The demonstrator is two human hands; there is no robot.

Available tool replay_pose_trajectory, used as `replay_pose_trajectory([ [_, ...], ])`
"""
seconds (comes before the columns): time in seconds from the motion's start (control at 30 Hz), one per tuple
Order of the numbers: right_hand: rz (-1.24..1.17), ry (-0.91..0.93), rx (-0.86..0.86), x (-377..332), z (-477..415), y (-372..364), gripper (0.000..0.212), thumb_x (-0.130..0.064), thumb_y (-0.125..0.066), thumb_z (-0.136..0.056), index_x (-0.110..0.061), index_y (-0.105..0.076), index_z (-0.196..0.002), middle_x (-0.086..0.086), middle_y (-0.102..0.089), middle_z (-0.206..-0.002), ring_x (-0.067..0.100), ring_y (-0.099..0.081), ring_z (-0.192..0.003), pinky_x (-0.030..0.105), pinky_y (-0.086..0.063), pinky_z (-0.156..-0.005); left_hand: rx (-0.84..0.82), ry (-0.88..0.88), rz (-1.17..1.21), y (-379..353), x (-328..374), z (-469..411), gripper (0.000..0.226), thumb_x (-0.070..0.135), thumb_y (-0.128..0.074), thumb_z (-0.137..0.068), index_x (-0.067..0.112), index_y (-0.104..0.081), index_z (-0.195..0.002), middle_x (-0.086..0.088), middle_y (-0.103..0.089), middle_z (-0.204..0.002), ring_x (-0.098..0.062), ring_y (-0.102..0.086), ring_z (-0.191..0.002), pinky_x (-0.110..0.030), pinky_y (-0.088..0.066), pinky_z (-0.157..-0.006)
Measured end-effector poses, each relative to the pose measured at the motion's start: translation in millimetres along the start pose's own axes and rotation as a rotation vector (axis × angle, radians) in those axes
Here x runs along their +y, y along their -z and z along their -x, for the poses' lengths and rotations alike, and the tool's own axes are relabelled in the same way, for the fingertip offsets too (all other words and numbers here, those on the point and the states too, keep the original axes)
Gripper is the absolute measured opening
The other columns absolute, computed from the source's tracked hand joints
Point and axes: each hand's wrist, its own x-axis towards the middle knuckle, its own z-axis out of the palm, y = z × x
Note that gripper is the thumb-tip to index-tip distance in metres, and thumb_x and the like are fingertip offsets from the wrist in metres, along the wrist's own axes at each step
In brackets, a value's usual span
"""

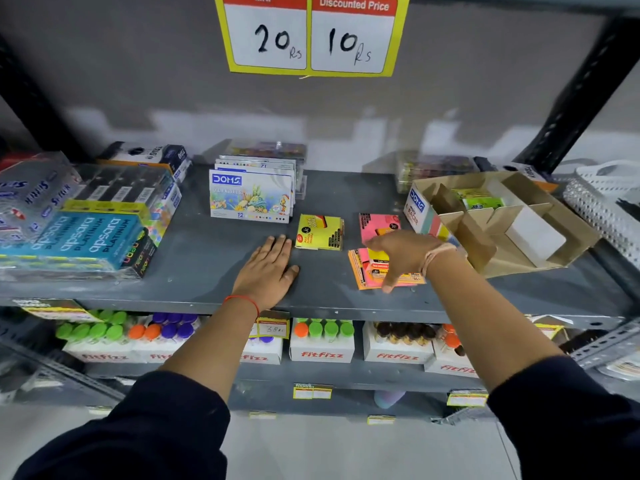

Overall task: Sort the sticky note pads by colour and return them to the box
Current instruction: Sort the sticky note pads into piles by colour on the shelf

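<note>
A stack of yellow sticky note pads (320,232) lies mid-shelf. To its right lies a pink pad (377,223), and nearer the shelf edge a mixed pile of pink and orange pads (369,268). My left hand (268,268) rests flat on the grey shelf (214,258), just left of the yellow stack, holding nothing. My right hand (403,254) hovers over the pink and orange pile with fingers spread, covering part of it. The open cardboard box (502,220) with dividers stands tilted at the right; a green pad (481,199) lies inside it.
A DOMS oil pastels pack (249,199) stands behind the yellow stack. Apsara pencil packs (90,233) fill the shelf's left. A white mesh basket (609,199) is at the far right. Bottle boxes (322,341) line the shelf below. A price sign (311,32) hangs above.
</note>
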Motion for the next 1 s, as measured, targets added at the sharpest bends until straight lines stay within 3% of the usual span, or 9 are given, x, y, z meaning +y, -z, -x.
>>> replay_pose_trajectory([
  [0.27, -0.249, 0.026, 0.228, 15, 11, 29, 0.085, -0.023, -0.082, -0.067, -0.014, -0.038, -0.139, 0.009, -0.047, -0.142, 0.026, -0.045, -0.129, 0.034, -0.038, -0.107, 0.016, 0.000, 0.012, 1, 1, 1, 0.056, 0.036, -0.022, -0.098, 0.014, -0.004, -0.146, -0.003, -0.002, -0.159, -0.017, 0.002, -0.147, -0.033, -0.002, -0.121],
  [0.4, -0.266, -0.026, 0.320, 21, -4, 49, 0.070, -0.015, -0.077, -0.070, -0.013, -0.043, -0.131, 0.011, -0.053, -0.131, 0.028, -0.051, -0.117, 0.027, -0.041, -0.087, 0.037, -0.020, 0.024, -1, -2, 0, 0.056, 0.036, -0.023, -0.098, 0.013, -0.006, -0.146, -0.004, -0.005, -0.159, -0.019, 0.000, -0.147, -0.033, -0.004, -0.121],
  [0.67, -0.191, -0.066, 0.204, 20, -41, 36, 0.065, -0.015, -0.074, -0.072, -0.014, -0.045, -0.130, 0.012, -0.054, -0.130, 0.029, -0.052, -0.115, 0.034, -0.046, -0.091, 0.033, -0.021, 0.035, -2, -4, -2, 0.057, 0.036, -0.024, -0.097, 0.014, -0.006, -0.146, -0.003, -0.004, -0.159, -0.018, 0.001, -0.147, -0.033, -0.005, -0.122],
  [0.77, -0.213, -0.054, 0.205, 17, -41, 40, 0.065, -0.016, -0.075, -0.071, -0.015, -0.046, -0.130, 0.010, -0.053, -0.131, 0.026, -0.052, -0.111, 0.030, -0.045, -0.084, 0.038, -0.019, 0.017, -2, -4, -1, 0.057, 0.037, -0.024, -0.097, 0.014, -0.006, -0.146, -0.003, -0.004, -0.159, -0.018, 0.000, -0.147, -0.033, -0.005, -0.121],
  [0.87, -0.232, 0.028, 0.222, -4, -33, 51, 0.063, -0.022, -0.076, -0.072, -0.015, -0.047, -0.128, 0.008, -0.054, -0.129, 0.019, -0.048, -0.099, 0.025, -0.036, -0.078, 0.028, -0.013, 0.027, -2, -3, 0, 0.057, 0.036, -0.024, -0.097, 0.014, -0.005, -0.146, -0.003, -0.004, -0.159, -0.018, 0.001, -0.147, -0.033, -0.004, -0.121],
  [1.0, -0.232, 0.225, 0.162, -55, -24, 47, 0.065, -0.026, -0.079, -0.070, -0.011, -0.051, -0.126, 0.008, -0.055, -0.131, 0.023, -0.052, -0.116, 0.028, -0.042, -0.091, -0.008, 0.000, 0.015, 1, -1, -2, 0.054, 0.031, -0.022, -0.098, 0.012, -0.003, -0.146, -0.003, 0.000, -0.159, -0.018, 0.003, -0.147, -0.032, -0.002, -0.121],
])
